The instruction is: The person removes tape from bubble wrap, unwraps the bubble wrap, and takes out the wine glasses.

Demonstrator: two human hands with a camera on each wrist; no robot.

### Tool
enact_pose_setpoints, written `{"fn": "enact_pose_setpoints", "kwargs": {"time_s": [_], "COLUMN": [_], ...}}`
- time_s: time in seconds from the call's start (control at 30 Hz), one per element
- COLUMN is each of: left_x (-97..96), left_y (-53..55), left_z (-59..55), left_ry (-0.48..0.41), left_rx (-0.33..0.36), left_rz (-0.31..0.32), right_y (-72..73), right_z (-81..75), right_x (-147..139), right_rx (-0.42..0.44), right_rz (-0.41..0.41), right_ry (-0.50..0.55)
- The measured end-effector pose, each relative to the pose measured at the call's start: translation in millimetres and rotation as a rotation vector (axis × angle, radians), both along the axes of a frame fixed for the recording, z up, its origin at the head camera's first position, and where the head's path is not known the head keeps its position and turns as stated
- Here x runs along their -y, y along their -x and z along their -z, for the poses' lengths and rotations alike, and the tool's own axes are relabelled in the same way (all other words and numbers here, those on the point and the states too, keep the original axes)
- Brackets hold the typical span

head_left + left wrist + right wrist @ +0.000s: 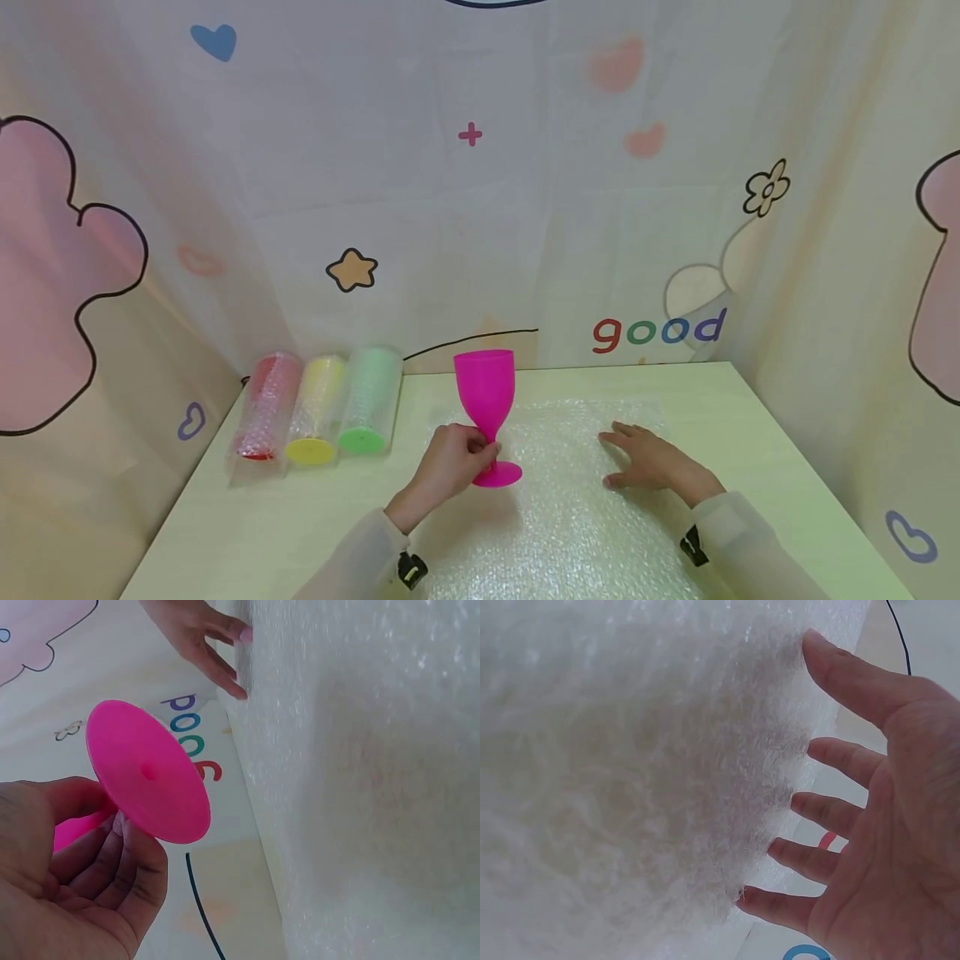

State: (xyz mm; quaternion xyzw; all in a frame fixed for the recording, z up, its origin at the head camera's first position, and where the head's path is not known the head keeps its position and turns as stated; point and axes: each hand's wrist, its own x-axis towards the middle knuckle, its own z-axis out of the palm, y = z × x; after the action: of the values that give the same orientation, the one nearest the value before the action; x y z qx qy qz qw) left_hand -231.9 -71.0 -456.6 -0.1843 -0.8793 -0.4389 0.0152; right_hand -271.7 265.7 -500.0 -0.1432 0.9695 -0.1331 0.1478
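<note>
- With our left hand (450, 458) we pinch the pink goblet (485, 387) by its stem, upright above the bubble wrap (570, 517).
- Our right hand (652, 458), fingers spread, touches the bubble wrap.
- Three wrapped bundles (313, 408) lie leftward on the surface (247, 533).

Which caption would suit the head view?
Left hand holding a pink goblet over bubble wrap, with three wrapped pieces farther left.

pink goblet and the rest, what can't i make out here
Pink goblet, part of its stem: head view, behind the left hand.
Its bowl, mostly: left wrist view, behind its foot and that hand.
Bubble wrap sheet, near edge: head view, cut off at the bottom.
Green wrapped item, exact shape: head view, blurred by its wrapping.
</note>
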Motion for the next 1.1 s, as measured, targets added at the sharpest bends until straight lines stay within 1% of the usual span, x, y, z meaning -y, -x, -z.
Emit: {"fn": "enact_pose_setpoints", "kwargs": {"time_s": [0.17, 0.47, 0.63, 0.77, 0.93, 1.1], "left_x": [-1.6, -5.0, -6.6, -8.9, -11.8, -13.8], "left_y": [12.8, 34.2, 46.3, 57.0, 70.2, 81.7], "left_z": [-4.8, -7.7, -9.7, -11.7, -11.9, -8.4], "left_ry": [0.009, 0.01, 0.008, 0.013, 0.021, 0.016], "left_rx": [-0.02, -0.041, -0.083, -0.118, -0.14, -0.151], "left_rz": [-0.042, -0.077, -0.087, -0.107, -0.141, -0.17], "right_y": [-0.5, -2.3, -1.5, -2.0, -2.4, -1.1], "right_z": [0.5, 0.6, 1.1, -0.2, -1.2, 1.1], "right_x": [0, 1, 1, 1, 1, 0], "right_rx": [0.007, 0.001, -0.006, -0.011, -0.014, -0.015], "right_rz": [0.015, 0.013, 0.008, 0.003, 0.0, 0.0], "right_ry": [-0.001, 0.003, -0.002, 0.0, 0.004, 0.007]}}
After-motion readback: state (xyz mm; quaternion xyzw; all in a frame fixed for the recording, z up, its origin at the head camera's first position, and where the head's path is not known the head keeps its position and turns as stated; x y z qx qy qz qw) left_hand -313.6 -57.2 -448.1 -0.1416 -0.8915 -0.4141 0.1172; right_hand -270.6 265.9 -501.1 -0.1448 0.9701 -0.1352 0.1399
